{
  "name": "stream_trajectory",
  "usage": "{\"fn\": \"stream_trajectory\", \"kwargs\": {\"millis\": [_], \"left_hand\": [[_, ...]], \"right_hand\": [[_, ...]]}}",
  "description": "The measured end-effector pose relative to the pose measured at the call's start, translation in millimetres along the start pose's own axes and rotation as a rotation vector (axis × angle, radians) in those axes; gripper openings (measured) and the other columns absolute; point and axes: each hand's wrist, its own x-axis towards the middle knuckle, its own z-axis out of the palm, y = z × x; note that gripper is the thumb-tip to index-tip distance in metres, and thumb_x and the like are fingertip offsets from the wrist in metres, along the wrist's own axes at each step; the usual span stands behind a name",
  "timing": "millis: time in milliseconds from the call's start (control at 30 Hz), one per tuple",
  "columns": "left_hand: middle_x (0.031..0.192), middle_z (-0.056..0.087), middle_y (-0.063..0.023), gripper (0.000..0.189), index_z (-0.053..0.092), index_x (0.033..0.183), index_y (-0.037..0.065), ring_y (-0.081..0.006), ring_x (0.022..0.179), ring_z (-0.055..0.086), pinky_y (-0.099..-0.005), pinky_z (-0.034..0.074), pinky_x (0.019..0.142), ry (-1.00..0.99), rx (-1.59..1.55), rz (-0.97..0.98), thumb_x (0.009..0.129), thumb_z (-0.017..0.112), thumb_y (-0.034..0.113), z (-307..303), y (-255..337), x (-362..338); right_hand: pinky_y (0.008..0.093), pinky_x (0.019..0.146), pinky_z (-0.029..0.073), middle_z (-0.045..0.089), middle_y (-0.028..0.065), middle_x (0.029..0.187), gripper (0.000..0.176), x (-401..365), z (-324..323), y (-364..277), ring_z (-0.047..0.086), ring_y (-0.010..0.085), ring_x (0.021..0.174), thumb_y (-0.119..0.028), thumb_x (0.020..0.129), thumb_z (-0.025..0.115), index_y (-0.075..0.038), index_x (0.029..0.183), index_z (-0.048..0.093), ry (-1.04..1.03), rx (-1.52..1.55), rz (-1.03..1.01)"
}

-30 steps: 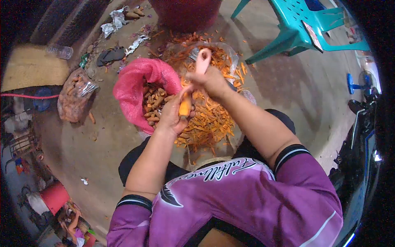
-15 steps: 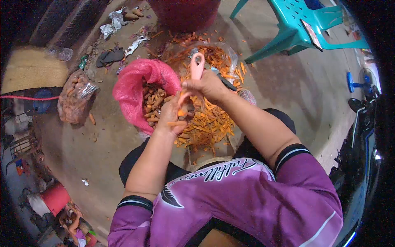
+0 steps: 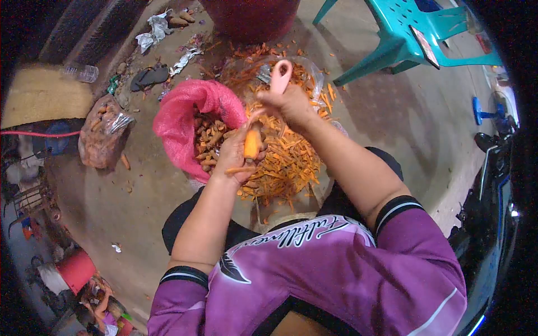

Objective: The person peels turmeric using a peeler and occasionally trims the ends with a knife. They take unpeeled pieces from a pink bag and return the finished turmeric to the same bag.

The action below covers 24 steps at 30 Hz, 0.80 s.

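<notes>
My left hand [image 3: 234, 155] is closed round an orange root [image 3: 253, 144] with part of its surface peeled. A thin strip lies across the fingers near the wrist. In my right hand [image 3: 292, 105] is a pink peeler [image 3: 281, 78], its looped handle pointing up and its head just above the root. The blade is blurred. Below both hands spreads a heap of orange peelings [image 3: 288, 168]. At the left, a pink sack [image 3: 179, 126] stands open with many brown roots [image 3: 210, 137] inside.
A teal plastic chair [image 3: 392, 42] is at the upper right, a dark red tub [image 3: 249, 19] at the top. A plastic bag of roots [image 3: 101, 137] lies left of the sack. Another person [image 3: 103, 313] shows at the lower left. A motorcycle [image 3: 487, 190] stands at the right edge.
My right hand and the peeler have moved up and slightly right, away from my left hand. More of the orange root's peeled face now shows.
</notes>
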Motion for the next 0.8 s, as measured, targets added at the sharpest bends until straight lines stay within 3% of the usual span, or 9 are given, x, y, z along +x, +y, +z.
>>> {"fn": "stream_trajectory", "kwargs": {"millis": [133, 167, 200, 267, 367, 467, 600, 733, 800], "left_hand": [[0.072, 0.052, -0.0032, 0.028, 0.052, 0.098, 0.01, -0.0131, 0.057, 0.05, -0.0233, 0.042, 0.047, 0.006, 0.016, -0.011, 0.083, 0.046, 0.033, 0, -3, 4], [0.072, 0.051, -0.0033, 0.029, 0.052, 0.097, 0.01, -0.0131, 0.056, 0.049, -0.0234, 0.042, 0.046, 0.033, 0.037, 0.009, 0.083, 0.045, 0.034, 5, -2, 2], [0.071, 0.051, -0.0032, 0.029, 0.051, 0.095, 0.009, -0.013, 0.055, 0.048, -0.0233, 0.041, 0.045, 0.059, 0.054, 0.027, 0.084, 0.045, 0.035, 12, 0, -1], [0.069, 0.049, -0.0028, 0.029, 0.05, 0.091, 0.009, -0.0129, 0.054, 0.047, -0.0231, 0.039, 0.043, 0.112, 0.084, 0.063, 0.084, 0.043, 0.037, 25, 3, -6], [0.07, 0.048, -0.0028, 0.027, 0.048, 0.088, 0.01, -0.0133, 0.055, 0.047, -0.0232, 0.038, 0.041, -0.061, -0.073, -0.068, 0.085, 0.041, 0.036, 5, -1, 1], [0.072, 0.047, -0.0023, 0.027, 0.047, 0.089, 0.011, -0.0132, 0.054, 0.046, -0.0221, 0.037, 0.041, -0.1, -0.109, -0.046, 0.086, 0.039, 0.036, 6, -1, -1], [0.072, 0.046, -0.0022, 0.025, 0.046, 0.092, 0.011, -0.0127, 0.054, 0.045, -0.0206, 0.035, 0.04, -0.096, -0.047, -0.036, 0.087, 0.037, 0.034, 3, -2, 0], [0.071, 0.047, -0.0017, 0.028, 0.046, 0.102, 0.01, -0.0122, 0.053, 0.045, -0.0202, 0.034, 0.039, -0.014, 0.072, 0.028, 0.087, 0.036, 0.032, 12, -1, -3], [0.072, 0.048, -0.0014, 0.03, 0.046, 0.104, 0.009, -0.012, 0.052, 0.045, -0.0201, 0.034, 0.038, -0.017, 0.102, 0.026, 0.087, 0.035, 0.031, 11, -1, -2]], "right_hand": [[0.0231, 0.048, 0.039, 0.052, 0.0042, 0.066, 0.025, 11, -3, 16, 0.049, 0.0105, 0.054, -0.02, 0.067, 0.067, -0.001, 0.071, 0.051, 0.024, 0.065, -0.1], [0.0236, 0.049, 0.039, 0.052, 0.0038, 0.066, 0.026, 6, 3, 20, 0.049, 0.011, 0.056, -0.021, 0.067, 0.067, 0.0, 0.072, 0.052, -0.064, 0.154, -0.046], [0.0243, 0.05, 0.04, 0.053, 0.0039, 0.066, 0.027, -2, 6, 12, 0.05, 0.0114, 0.057, -0.021, 0.067, 0.068, 0.0, 0.073, 0.053, -0.06, -0.1, -0.031], [0.0248, 0.051, 0.04, 0.053, 0.0037, 0.066, 0.025, 5, 3, 21, 0.05, 0.0112, 0.058, -0.021, 0.067, 0.067, -0.001, 0.073, 0.053, -0.06, -0.098, -0.047], [0.0242, 0.049, 0.04, 0.052, 0.0036, 0.065, 0.024, 6, -4, 6, 0.049, 0.0106, 0.056, -0.02, 0.068, 0.066, -0.001, 0.071, 0.053, 0.078, 0.106, -0.049], [0.0248, 0.047, 0.04, 0.055, 0.0038, 0.06, 0.03, 12, -2, 19, 0.049, 0.0106, 0.051, -0.028, 0.065, 0.07, -0.002, 0.062, 0.054, 0.112, 0.105, -0.084], [0.0241, 0.047, 0.039, 0.054, 0.0038, 0.06, 0.028, 5, -6, 11, 0.049, 0.0093, 0.052, -0.026, 0.067, 0.069, -0.002, 0.065, 0.056, 0.053, 0.177, -0.024], [0.023, 0.046, 0.039, 0.051, 0.0032, 0.063, 0.029, 4, 3, 10, 0.05, 0.0111, 0.052, -0.024, 0.067, 0.069, -0.001, 0.07, 0.052, 0.055, 0.096, -0.098], [0.0234, 0.047, 0.04, 0.051, 0.0036, 0.066, 0.027, 24, -2, 37, 0.05, 0.0116, 0.054, -0.021, 0.069, 0.068, -0.001, 0.074, 0.051, 0.097, 0.038, -0.091]]}}
